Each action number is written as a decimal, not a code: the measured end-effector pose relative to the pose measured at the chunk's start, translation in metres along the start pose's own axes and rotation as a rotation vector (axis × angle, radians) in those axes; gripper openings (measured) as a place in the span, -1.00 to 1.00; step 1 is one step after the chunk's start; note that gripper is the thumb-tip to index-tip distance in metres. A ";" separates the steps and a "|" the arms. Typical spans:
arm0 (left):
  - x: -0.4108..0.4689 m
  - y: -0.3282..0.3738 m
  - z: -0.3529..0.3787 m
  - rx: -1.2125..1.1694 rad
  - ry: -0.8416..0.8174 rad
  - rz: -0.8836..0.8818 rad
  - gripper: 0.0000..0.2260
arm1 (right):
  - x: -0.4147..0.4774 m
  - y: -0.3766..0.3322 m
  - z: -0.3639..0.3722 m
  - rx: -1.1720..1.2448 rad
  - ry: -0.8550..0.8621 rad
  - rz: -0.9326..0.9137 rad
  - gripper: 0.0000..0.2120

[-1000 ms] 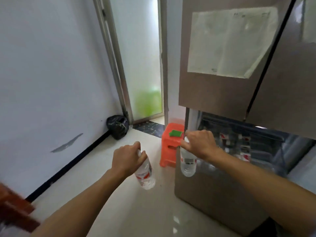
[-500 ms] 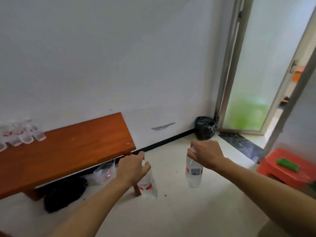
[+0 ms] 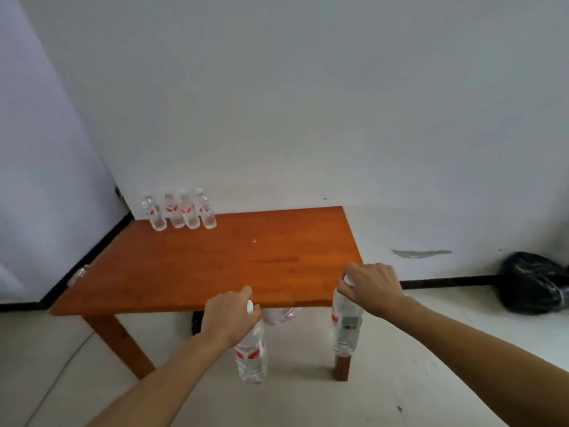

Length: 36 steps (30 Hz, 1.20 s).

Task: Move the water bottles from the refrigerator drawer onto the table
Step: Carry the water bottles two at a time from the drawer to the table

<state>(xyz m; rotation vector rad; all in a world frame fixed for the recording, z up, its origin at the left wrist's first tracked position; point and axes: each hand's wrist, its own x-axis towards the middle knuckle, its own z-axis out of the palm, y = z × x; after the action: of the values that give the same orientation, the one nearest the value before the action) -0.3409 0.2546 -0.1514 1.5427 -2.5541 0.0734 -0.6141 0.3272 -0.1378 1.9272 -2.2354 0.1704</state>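
Back wall: white, plain. Grey scuff mark low on it, right of centre. Side wall at left: bluish tint, meets back wall at corner. Black baseboard along foot of both walls. Floor: pale, light tile. Black plastic bag: bulging, on floor at far right, touching baseboard. Crumpled clear plastic with red print, partly hidden. Dark object left of it, type not identifiable.

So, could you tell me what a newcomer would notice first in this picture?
The orange-brown wooden table stands out against the white wall, with a cluster of water bottles upright at its far left corner. Before its near edge, the left hand grips the left bottle and the right hand the right bottle, each by its cap end.
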 end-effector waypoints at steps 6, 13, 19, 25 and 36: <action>0.087 -0.068 0.020 0.028 -0.031 -0.143 -0.76 | 0.144 -0.030 0.042 0.034 -0.043 -0.152 -0.68; 0.159 -0.147 0.019 -0.025 0.009 -0.391 -0.79 | 0.291 -0.093 0.065 0.030 -0.022 -0.315 -0.61; 0.205 -0.234 0.028 -0.009 0.016 -0.444 -0.81 | 0.376 -0.163 0.096 0.088 -0.013 -0.341 -0.59; 0.256 -0.365 0.047 -0.019 0.004 -0.416 -0.83 | 0.461 -0.269 0.130 0.089 -0.043 -0.306 -0.61; 0.376 -0.559 0.073 -0.101 -0.003 -0.341 -0.83 | 0.596 -0.426 0.169 0.209 -0.066 -0.349 -0.68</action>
<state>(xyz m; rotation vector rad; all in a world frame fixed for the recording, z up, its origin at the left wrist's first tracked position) -0.0271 -0.3449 -0.1856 1.9089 -2.2203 -0.0964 -0.2879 -0.3478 -0.1896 2.4290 -1.9424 0.3023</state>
